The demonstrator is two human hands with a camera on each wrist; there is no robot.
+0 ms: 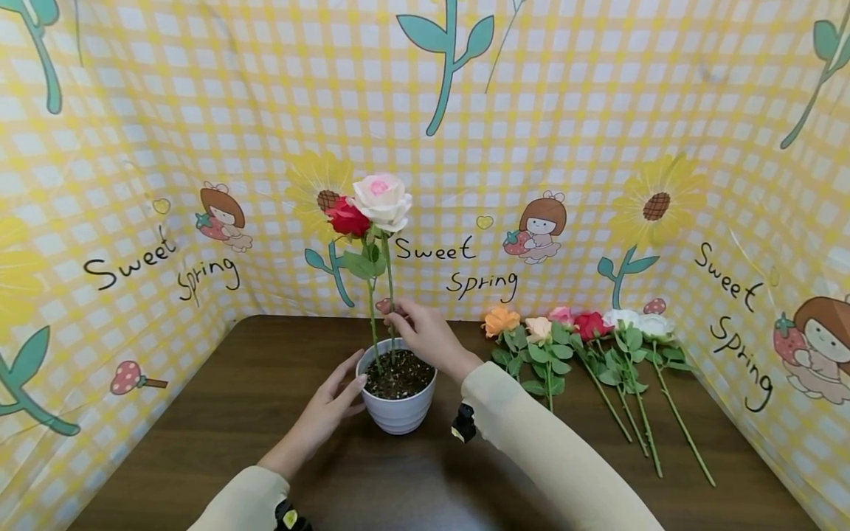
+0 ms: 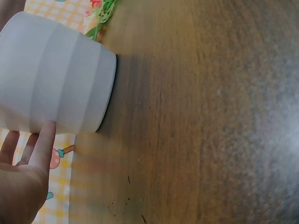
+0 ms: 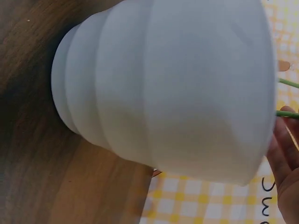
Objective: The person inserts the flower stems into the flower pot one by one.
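A white ribbed flowerpot (image 1: 398, 414) filled with dark soil (image 1: 401, 375) stands upright on the table. In it are a red rose (image 1: 348, 217) and a pale pink-and-white rose (image 1: 381, 200), both upright on long green stems. My right hand (image 1: 432, 335) pinches the pale rose's stem (image 1: 390, 284) a little above the rim. Against the left side of the pot, my left hand (image 1: 325, 409) rests with its fingers fairly straight and its thumb by the rim. The left wrist view has those fingers (image 2: 44, 144) touching the pot wall (image 2: 56, 74).
To the right on the brown table (image 1: 199, 435) lie several more roses: an orange one (image 1: 501, 321), a peach one (image 1: 538, 329), a pink one, a red one (image 1: 591, 325) and white ones (image 1: 654, 326). A yellow checked cloth (image 1: 571, 110) stands behind and at both sides.
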